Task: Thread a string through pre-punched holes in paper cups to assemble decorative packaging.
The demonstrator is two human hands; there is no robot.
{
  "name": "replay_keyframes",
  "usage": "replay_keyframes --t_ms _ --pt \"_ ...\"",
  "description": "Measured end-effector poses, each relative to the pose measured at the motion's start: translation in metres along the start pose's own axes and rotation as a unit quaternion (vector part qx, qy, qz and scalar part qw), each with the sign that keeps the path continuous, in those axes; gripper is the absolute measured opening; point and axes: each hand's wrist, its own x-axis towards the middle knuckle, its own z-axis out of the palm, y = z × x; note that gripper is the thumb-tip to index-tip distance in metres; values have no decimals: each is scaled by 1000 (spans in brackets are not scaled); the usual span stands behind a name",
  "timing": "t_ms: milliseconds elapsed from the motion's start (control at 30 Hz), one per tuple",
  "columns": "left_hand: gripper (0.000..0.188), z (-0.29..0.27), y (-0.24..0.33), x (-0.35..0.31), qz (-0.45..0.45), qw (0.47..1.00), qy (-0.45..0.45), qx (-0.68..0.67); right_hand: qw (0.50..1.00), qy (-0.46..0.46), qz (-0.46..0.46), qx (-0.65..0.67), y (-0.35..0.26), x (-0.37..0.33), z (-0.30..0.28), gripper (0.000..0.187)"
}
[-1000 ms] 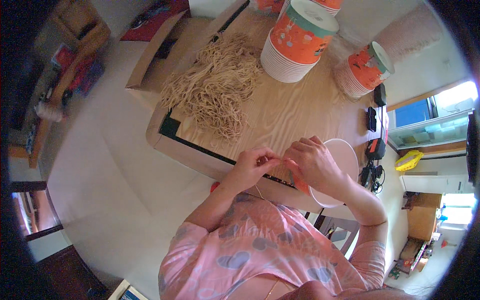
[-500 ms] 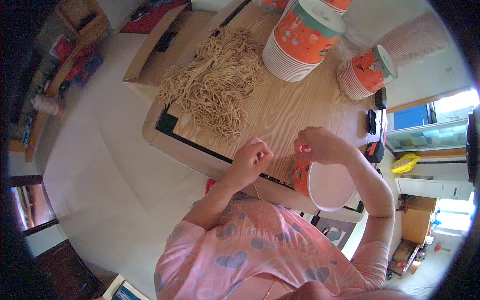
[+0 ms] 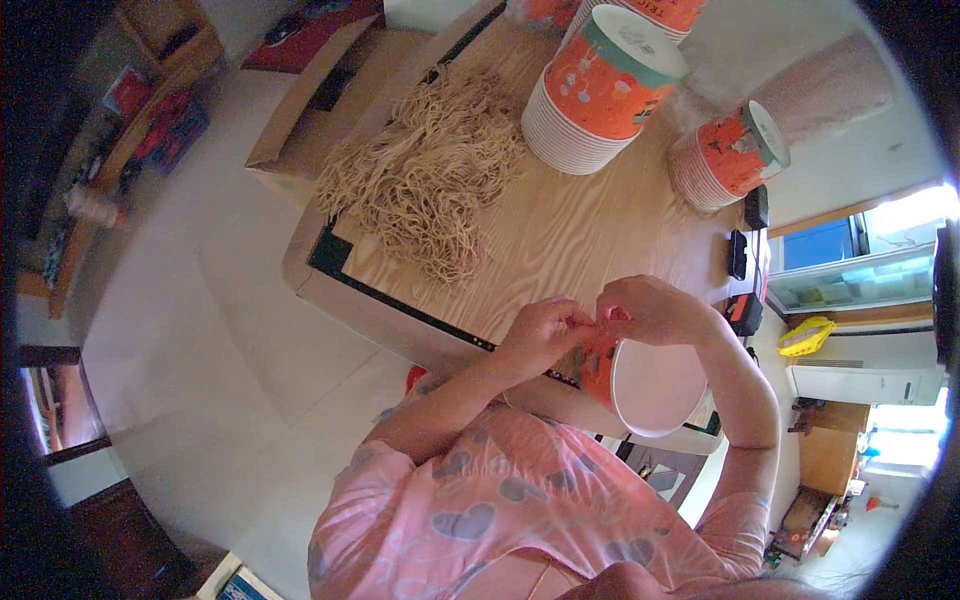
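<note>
My left hand (image 3: 548, 335) is closed in a pinch, its fingertips meeting those of my right hand (image 3: 650, 308). A thin tan cord hangs below the left wrist and seems to run from that hand. The right hand is bent over with fingers closed; what they pinch is hidden. Just under both hands, an orange paper tub (image 3: 598, 372) lies tipped on its side at the table's near edge, its white open mouth toward me. Beyond the left hand, a loose heap of tan cords (image 3: 430, 185) spreads on the wood-grain table (image 3: 560, 240).
A tall stack of orange and green paper tubs (image 3: 600, 90) stands upside down at the back, with a smaller stack (image 3: 730, 155) to its right. Small black devices (image 3: 738, 255) line the right edge. An open cardboard box (image 3: 310, 100) stands beyond the table's left side.
My left hand has moved right and slightly down until its fingertips meet the right hand's. The right hand has barely moved, and the tub stays beneath it.
</note>
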Motion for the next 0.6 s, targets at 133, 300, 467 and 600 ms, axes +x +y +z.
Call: replay_keyframes --t_ms 133,300,467,600 --pt "12 0 -1 1 -3 1000 10 -6 1000 21 -22 -4 1 -7 1 17" --pt "10 -5 1 4 56 991 32 117 999 19 -20 -19 3 -14 0 21" --pt "11 0 0 6 -25 999 -12 -43 999 48 -10 -7 9 -17 -1 16" --pt "13 3 3 7 -58 996 -41 -45 996 49 -33 61 5 -31 -14 19"
